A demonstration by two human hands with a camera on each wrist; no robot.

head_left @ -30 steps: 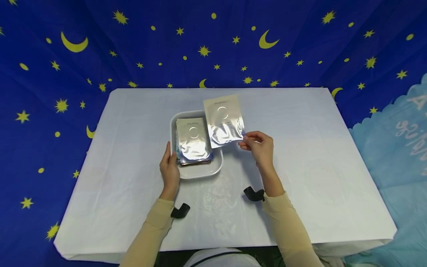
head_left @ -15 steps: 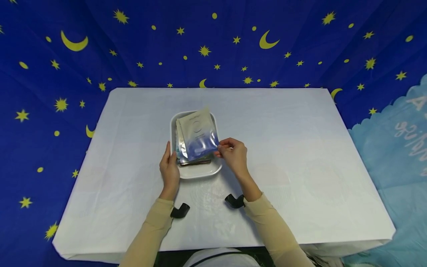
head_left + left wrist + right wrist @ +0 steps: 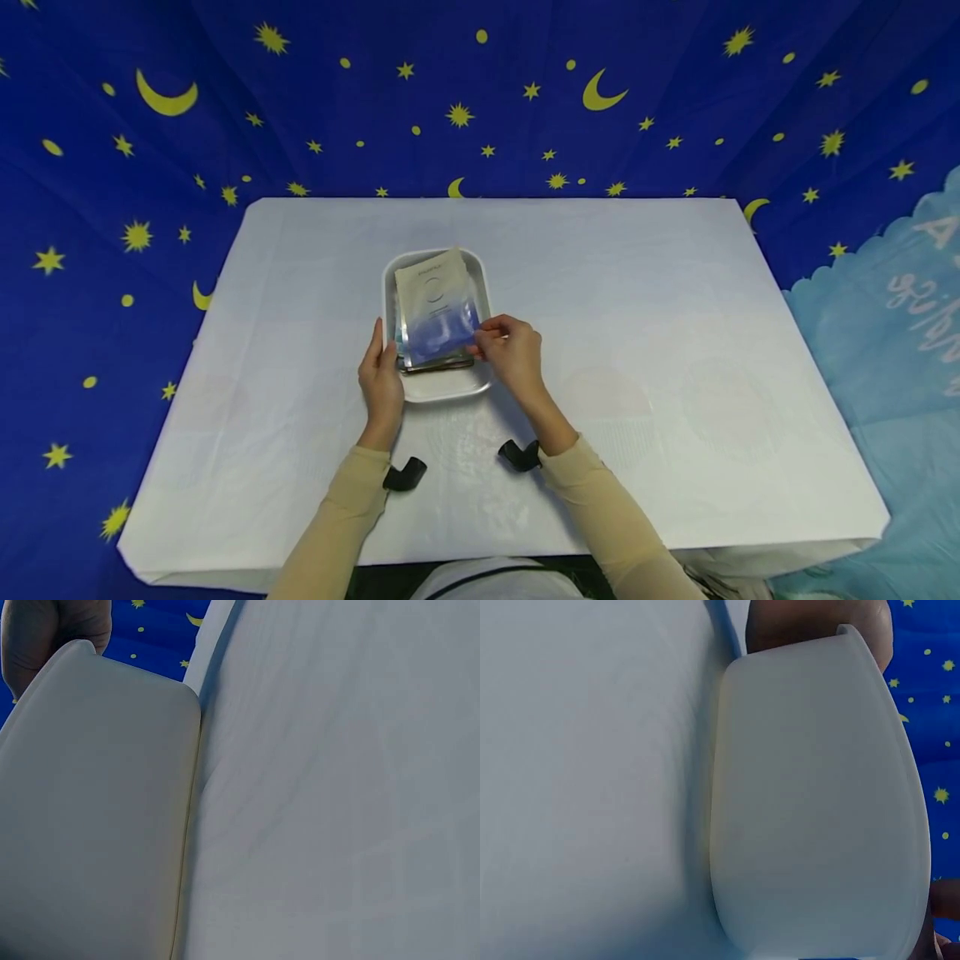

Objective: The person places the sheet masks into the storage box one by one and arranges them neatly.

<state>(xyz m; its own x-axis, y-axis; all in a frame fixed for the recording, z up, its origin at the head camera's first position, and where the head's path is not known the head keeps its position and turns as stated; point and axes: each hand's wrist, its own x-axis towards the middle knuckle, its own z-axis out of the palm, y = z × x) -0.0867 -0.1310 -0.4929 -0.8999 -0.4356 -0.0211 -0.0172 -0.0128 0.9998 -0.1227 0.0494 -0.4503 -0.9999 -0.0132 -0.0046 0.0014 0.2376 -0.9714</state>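
A white plastic tray [image 3: 446, 387] sits on the table, holding a stack of flat foil sachets. On top lies a sachet [image 3: 437, 312], cream fading to violet, with printing and a ring mark; it looks like a sheet mask packet. My right hand [image 3: 512, 354] pinches its lower right corner between thumb and fingers, over the tray's right rim. At the tray's left side my left hand [image 3: 381, 387] grips the wall, thumb at the rim. Both wrist views show mostly the tray's outer wall [image 3: 97, 810], with part of a hand at its rim. The sachets underneath are mostly hidden.
A white cloth [image 3: 675, 375] covers the table around the tray. Behind it hangs a blue curtain [image 3: 525, 117] with yellow moons and stars. Light blue fabric [image 3: 885, 375] hangs at the right. A black angled mount [image 3: 519, 456] is on each wrist.
My right hand has moved left, bringing the sachet from above the tray's right side down onto the stack and lining it up. The left hand and tray have stayed put.
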